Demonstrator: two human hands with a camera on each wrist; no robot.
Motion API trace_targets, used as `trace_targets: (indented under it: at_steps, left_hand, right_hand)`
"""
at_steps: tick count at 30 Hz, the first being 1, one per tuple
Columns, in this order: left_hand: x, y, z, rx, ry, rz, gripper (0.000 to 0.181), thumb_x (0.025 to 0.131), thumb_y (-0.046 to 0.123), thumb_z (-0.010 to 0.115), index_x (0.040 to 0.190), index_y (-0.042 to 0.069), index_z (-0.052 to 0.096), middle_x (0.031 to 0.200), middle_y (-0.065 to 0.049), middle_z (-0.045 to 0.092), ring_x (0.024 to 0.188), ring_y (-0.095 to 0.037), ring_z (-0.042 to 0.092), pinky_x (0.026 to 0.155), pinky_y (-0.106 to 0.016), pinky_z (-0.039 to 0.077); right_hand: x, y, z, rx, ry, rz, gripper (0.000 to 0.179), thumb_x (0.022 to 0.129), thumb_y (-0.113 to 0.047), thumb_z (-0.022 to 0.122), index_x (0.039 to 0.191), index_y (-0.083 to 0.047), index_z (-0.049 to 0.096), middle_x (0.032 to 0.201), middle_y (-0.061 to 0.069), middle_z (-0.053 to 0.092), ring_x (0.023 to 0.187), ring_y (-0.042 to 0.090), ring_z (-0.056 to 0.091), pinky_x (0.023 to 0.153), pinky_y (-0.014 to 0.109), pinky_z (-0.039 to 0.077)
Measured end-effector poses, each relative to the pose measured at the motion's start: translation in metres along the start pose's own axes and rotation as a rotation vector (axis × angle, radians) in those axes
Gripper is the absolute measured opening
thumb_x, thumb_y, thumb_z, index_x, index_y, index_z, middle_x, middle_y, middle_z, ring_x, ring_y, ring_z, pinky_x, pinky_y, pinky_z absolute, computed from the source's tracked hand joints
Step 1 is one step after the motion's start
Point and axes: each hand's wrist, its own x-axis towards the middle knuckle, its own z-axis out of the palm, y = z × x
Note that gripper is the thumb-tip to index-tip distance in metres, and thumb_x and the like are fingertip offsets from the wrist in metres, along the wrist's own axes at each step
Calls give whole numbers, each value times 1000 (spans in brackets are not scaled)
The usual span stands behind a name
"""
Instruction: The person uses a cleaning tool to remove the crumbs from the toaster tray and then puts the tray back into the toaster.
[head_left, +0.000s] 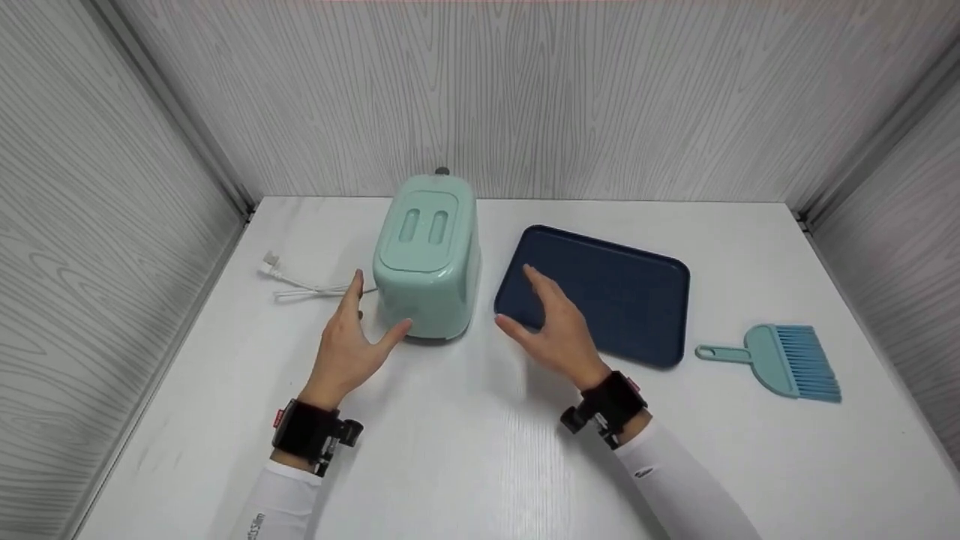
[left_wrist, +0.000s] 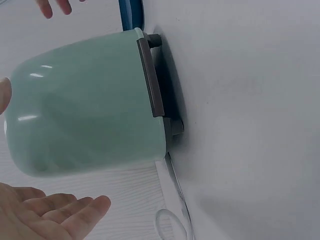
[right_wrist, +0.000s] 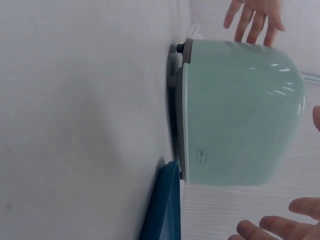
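Note:
A mint-green toaster (head_left: 424,247) with a lid over its top stands on the white table, its rounded near end facing me. My left hand (head_left: 346,352) is at the toaster's near left corner, fingers extended and thumb spread in front of its near end. In the left wrist view, the fingers of that hand (left_wrist: 55,212) lie apart from the toaster's side. My right hand (head_left: 559,330) hovers over the near left part of a dark blue tray (head_left: 622,300), thumb and fingers spread toward the toaster. Neither hand holds anything.
A white cord with a plug (head_left: 304,286) lies left of the toaster. To the right of the tray is a small teal brush in a dustpan-shaped holder (head_left: 776,360). Grey wood-grain panels (head_left: 525,97) enclose the table at the back and both sides.

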Motion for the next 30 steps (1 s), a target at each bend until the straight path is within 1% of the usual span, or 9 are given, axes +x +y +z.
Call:
trace_targets:
  at_steps: [4, 7, 10, 13, 16, 20, 24, 30]
  left_hand:
    - [6, -2, -1, -15, 0, 11, 113, 93, 52, 78, 169, 4, 10, 175, -19, 24, 156, -39, 39, 122, -54, 48]
    - [11, -2, -1, -28, -3, 26, 112, 93, 51, 78, 170, 5, 10, 175, -19, 24, 158, -37, 37, 122, -54, 47]
    - [15, -4, 0, -48, -9, 40, 112, 93, 50, 78, 170, 5, 9, 176, -18, 22, 159, -37, 35, 123, -55, 47]
    - [20, -6, 3, -73, -14, 52, 113, 93, 49, 79, 170, 5, 9, 175, -18, 23, 158, -38, 37, 122, -57, 47]
    - [23, -6, 5, -106, -21, 56, 113, 93, 48, 80, 170, 5, 9, 174, -18, 28, 156, -37, 40, 122, -58, 47]
    - [26, -6, 6, -145, -24, 71, 111, 94, 43, 80, 169, 3, 9, 171, -18, 33, 154, -36, 43, 121, -57, 48]
    - [31, -7, 8, -176, -22, 87, 109, 94, 36, 82, 169, 1, 10, 171, -20, 33, 152, -39, 44, 119, -57, 50]
    - [33, -7, 9, -223, -35, 76, 111, 93, 34, 83, 169, 2, 10, 171, -20, 32, 153, -42, 43, 120, -59, 48]
  right_hand:
    - [12, -6, 14, 9, 1, -6, 90, 94, -51, 77, 164, -11, 37, 165, 13, 46, 146, 31, 54, 119, 49, 51]
    - [20, -8, 22, 29, 13, -19, 89, 95, -49, 77, 164, -10, 37, 162, 15, 50, 141, 33, 57, 116, 47, 54]
    - [26, -9, 29, 64, 18, -21, 88, 95, -48, 77, 164, -11, 37, 160, 16, 52, 139, 35, 59, 115, 48, 55]
    - [31, -10, 35, 107, 13, -11, 89, 95, -47, 78, 165, -12, 36, 162, 15, 49, 141, 37, 58, 117, 50, 53]
    - [36, -11, 41, 136, -4, 2, 90, 94, -47, 79, 165, -12, 36, 166, 14, 45, 143, 37, 57, 119, 49, 51]
    - [39, -13, 50, 193, -27, 4, 93, 93, -45, 80, 166, -11, 34, 168, 14, 42, 144, 41, 56, 117, 50, 53]
    - [42, -18, 56, 260, -50, 1, 95, 93, -43, 81, 167, -10, 30, 171, 14, 37, 146, 44, 53, 115, 54, 54]
    - [45, -25, 59, 291, -69, -40, 98, 95, -41, 79, 168, -8, 23, 173, 13, 33, 147, 39, 53, 113, 55, 56]
